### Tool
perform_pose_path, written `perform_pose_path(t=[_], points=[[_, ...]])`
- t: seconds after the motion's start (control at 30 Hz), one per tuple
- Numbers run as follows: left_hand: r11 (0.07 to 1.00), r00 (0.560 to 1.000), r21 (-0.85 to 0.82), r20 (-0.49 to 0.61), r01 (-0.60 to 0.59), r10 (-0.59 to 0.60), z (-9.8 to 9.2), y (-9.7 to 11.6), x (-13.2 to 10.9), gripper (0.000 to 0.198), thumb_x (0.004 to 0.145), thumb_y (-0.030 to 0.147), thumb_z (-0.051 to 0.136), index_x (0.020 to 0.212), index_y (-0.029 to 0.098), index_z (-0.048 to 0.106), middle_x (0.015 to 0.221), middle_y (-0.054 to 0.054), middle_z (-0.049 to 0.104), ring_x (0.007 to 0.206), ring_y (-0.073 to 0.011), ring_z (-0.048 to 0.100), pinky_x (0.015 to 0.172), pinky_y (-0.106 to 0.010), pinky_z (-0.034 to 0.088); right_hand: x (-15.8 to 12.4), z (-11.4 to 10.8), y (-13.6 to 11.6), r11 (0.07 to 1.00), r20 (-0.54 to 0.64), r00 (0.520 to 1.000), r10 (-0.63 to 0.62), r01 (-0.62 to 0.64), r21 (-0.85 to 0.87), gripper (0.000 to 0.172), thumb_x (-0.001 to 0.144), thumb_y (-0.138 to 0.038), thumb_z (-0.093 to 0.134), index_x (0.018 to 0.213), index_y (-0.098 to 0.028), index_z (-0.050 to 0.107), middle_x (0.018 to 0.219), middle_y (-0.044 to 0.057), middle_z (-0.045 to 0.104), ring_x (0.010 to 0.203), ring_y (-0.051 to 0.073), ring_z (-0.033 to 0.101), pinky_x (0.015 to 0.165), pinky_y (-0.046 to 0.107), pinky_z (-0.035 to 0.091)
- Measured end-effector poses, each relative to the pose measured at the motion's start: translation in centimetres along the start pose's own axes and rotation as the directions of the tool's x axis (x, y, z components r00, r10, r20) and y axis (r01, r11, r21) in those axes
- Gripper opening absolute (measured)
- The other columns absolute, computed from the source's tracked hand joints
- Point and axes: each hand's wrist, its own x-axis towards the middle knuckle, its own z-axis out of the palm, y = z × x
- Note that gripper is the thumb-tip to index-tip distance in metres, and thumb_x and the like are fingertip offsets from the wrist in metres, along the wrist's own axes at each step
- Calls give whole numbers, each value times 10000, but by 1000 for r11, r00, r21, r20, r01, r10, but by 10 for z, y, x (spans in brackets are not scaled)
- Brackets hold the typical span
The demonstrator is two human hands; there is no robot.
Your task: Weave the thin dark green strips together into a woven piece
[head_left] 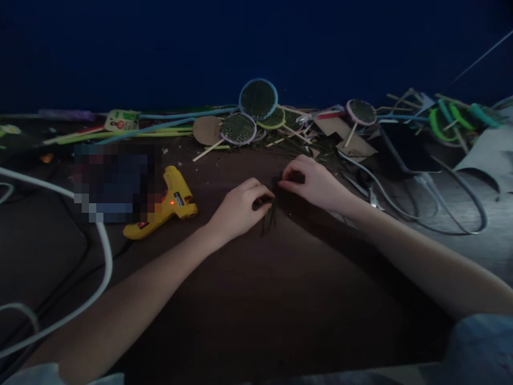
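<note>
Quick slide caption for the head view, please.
Left hand holding thin dark strips, right hand close by, yellow glue gun on the dark table.

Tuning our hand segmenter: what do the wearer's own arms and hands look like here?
Left hand and right hand: ungloved, no rings, watches or bracelets visible. Both forearms are bare. Pale fabric, apparently a sleeve hem, shows at the left arm's lower end. Bluish, faintly mottled fabric sits below the right arm; sleeve or other clothing, can't tell.
</note>
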Motion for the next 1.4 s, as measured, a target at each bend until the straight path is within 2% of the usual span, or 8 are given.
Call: perform_pose_path(t=[0.07, 0.2, 0.4, 0.6, 0.67, 0.8, 0.97, 1.4], points=[[1000, 1000, 1, -6, -5, 5, 0, 0, 0, 141, 767, 112, 609, 899, 155, 634, 890, -29, 590, 752, -129, 578, 703, -263, 470, 1, 8, 4, 998, -45, 999, -24, 21, -60, 126, 744, -299, 626, 732, -182, 580, 867, 66, 522, 901, 227, 501, 794, 389, 412], [1000, 1000, -1, -3, 0, 0, 1, 0, 0, 143, 765, 101, 606, 896, 155, 628, 878, -25, 589, 742, -126, 576, 690, -255, 465, 2, 17, 8, 994, -86, 996, -6, -3, -105, 159, 710, -345, 663, 762, -208, 600, 965, 79, 488, 997, 287, 447, 802, 460, 398], [1000, 1000, 3, 10, 10, -10, 0, 0, 0, 178, 764, 101, 608, 933, 156, 608, 886, -21, 576, 734, -120, 569, 678, -246, 448, 2, 15, 3, 990, -4, 997, 76, -76, -115, 204, 697, -382, 667, 803, -219, 603, 1046, 82, 471, 1066, 309, 402, 843, 488, 373], [999, 999, 26, 5, 38, -38, 1, 2, 0, 160, 761, 115, 612, 896, 166, 544, 846, -6, 549, 737, -125, 551, 654, -243, 420, 1, 16, 1, 986, -5, 996, 94, -94, -135, 210, 702, -384, 652, 815, -220, 587, 1076, 81, 482, 1080, 309, 401, 880, 495, 348], [998, 999, 35, 16, 52, -52, 0, 5, 0, 155, 774, 184, 623, 886, 172, 518, 853, -10, 548, 742, -136, 549, 647, -252, 416, 1, 16, 0, 986, -4, 995, 100, -99, -135, 207, 703, -383, 652, 813, -221, 585, 1081, 77, 484, 1089, 307, 398, 886, 488, 341], [995, 996, 66, 31, 77, -80, 0, 10, 0, 297, 748, 343, 671, 882, 172, 470, 867, -28, 549, 773, -170, 550, 646, -278, 417, 1, 15, -1, 984, -7, 994, 109, -109, -139, 195, 698, -373, 654, 800, -222, 585, 1091, 77, 488, 1095, 307, 398, 879, 475, 342], [990, 995, 115, 49, 79, -85, 1, 10, 0, 327, 706, 292, 703, 870, 178, 444, 866, -26, 538, 770, -174, 543, 644, -284, 415, 0, 16, 0, 986, -17, 996, 91, -93, -142, 196, 703, -381, 645, 801, -222, 583, 1087, 80, 491, 1076, 305, 404, 858, 463, 348], [991, 997, 118, 21, 69, -72, 4, 10, -1, 285, 718, 248, 660, 858, 187, 420, 868, -25, 524, 796, -180, 538, 695, -307, 441, 0, 19, 2, 987, -42, 996, 77, -82, -140, 211, 702, -402, 639, 794, -223, 577, 1071, 77, 495, 1061, 299, 406, 854, 455, 340]])
